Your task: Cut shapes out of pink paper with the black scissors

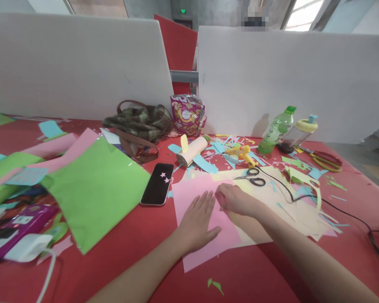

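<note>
Bare forearms (139,267) are what you get closest up in the head view, coming in from the bottom edge over a red tabletop (255,277). Couple of little green scraps (217,287) lie between them. Left hand (199,225) is palm down on a pink sheet (191,190), fingers stretched out flat, thumb spread, not gripping anything. Right hand (236,200) is right beside its fingertips, over the same sheet, fingers curled in. Honestly can't tell if they're closed on the paper or on anything else, since the hand itself hides it.

So the pink sheet sits roughly front and center, its right part overlapping some cream sheets (295,214). Black-handled scissors (249,176) rest on those just past the right hand, with a yellow glue gun (244,153) behind. Left of the pink sheet there's a phone (153,191) with two pink stars on its dark screen, then a big green sheet (101,189).

Farther back: a cream tube (194,150) with paper bits on it, a plaid bag (142,122), a purple snack pouch (188,120) and, off right, a green bottle (276,132).
</note>
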Available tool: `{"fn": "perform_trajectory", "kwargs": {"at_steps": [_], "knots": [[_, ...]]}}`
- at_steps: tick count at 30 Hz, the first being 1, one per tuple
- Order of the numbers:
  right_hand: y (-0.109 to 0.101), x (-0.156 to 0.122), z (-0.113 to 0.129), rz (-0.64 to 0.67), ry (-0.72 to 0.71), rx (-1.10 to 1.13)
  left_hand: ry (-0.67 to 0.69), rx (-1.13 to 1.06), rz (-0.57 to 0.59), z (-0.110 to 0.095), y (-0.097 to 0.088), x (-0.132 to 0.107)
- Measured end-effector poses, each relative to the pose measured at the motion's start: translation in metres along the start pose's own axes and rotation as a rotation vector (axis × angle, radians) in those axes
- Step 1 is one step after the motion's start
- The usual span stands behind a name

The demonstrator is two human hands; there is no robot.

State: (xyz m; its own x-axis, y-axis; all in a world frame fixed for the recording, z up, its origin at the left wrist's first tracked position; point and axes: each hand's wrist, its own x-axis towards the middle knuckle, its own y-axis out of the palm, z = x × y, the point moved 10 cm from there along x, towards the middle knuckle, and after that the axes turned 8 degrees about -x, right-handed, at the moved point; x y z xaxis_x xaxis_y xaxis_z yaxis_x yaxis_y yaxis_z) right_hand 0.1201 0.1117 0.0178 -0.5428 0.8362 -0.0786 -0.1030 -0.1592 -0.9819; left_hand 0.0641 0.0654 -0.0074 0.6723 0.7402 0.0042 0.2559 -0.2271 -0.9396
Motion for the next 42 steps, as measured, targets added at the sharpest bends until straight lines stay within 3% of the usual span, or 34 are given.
{"fn": "perform_trajectory", "kwargs": {"at_steps": [11, 19, 22, 28, 37, 42], "knots": [[0.0, -0.033, 0.018, -0.042, -0.074, -0.002, -0.012, -0.03, 0.005, 0.0, -0.001, 0.001], [0.006, -0.045, 0.028, -0.104, -0.092, 0.087, -0.06, -0.072, -0.084, 0.007, -0.005, -0.002], [0.015, -0.045, 0.043, -0.071, -0.174, 0.096, -0.056, -0.14, -0.155, 0.007, -0.013, -0.002], [0.022, -0.041, 0.043, -0.073, -0.162, 0.097, -0.111, -0.273, -0.329, 0.014, -0.032, -0.004], [0.019, -0.043, 0.041, -0.128, -0.157, 0.121, -0.117, -0.302, -0.393, 0.018, -0.038, -0.007], [0.016, -0.046, 0.04, -0.218, -0.17, 0.175, -0.201, -0.256, -0.494, 0.029, -0.044, -0.012]]}}
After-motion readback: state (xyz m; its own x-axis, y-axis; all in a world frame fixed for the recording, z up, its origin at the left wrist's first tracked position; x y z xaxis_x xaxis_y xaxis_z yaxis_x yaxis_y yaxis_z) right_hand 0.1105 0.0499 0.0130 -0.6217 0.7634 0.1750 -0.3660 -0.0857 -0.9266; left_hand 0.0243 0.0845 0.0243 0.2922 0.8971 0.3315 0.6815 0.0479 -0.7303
